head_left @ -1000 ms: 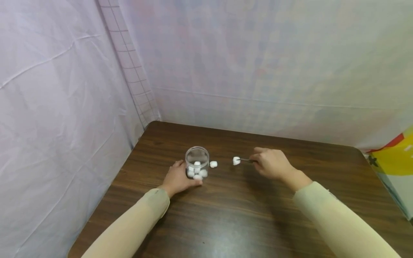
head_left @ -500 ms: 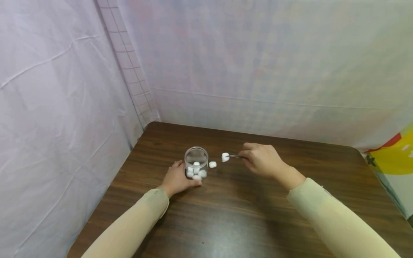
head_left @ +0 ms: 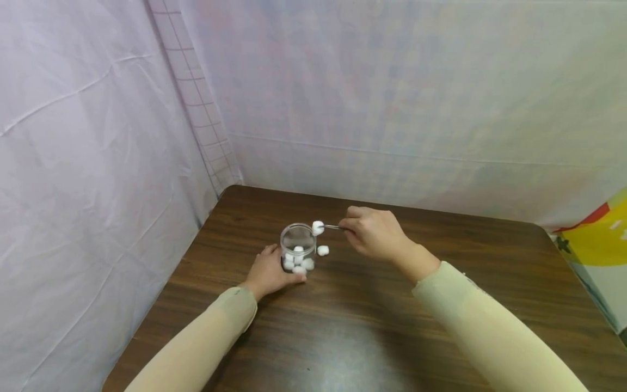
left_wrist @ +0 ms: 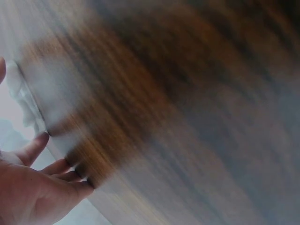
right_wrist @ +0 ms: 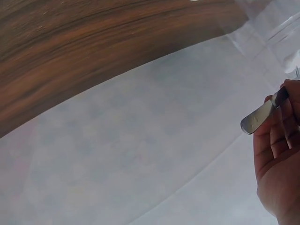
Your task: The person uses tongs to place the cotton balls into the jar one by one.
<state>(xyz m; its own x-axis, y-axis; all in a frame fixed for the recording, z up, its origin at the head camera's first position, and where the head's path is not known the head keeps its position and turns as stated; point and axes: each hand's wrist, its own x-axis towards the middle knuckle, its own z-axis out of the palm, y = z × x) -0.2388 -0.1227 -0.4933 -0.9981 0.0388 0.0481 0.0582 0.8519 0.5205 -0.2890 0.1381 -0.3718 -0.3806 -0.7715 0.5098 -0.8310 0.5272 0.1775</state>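
Note:
In the head view my left hand (head_left: 268,272) holds the left side of a clear round jar (head_left: 298,236), thumb along its near side. Several white cotton balls (head_left: 300,259) lie inside the lidless jar. My right hand (head_left: 376,234) pinches metal tweezers (head_left: 333,227), whose tips grip another cotton ball (head_left: 318,227) at the right of the jar's rim. A loose cotton ball (head_left: 323,250) lies on the table just right of the jar. The right wrist view catches the rounded back end of the tweezers (right_wrist: 257,118) jutting from the fingers.
The dark wood-grain table (head_left: 392,310) has a far edge close to a pale hanging cloth (head_left: 416,98). Another white cloth (head_left: 88,163) hangs along the left side. A yellow and red patterned piece (head_left: 602,234) shows beyond the right edge.
My right hand has moved left and slightly away from me, carrying the cotton ball in the tweezers from beyond the loose ball to the jar's rim. The left hand and jar stay put.

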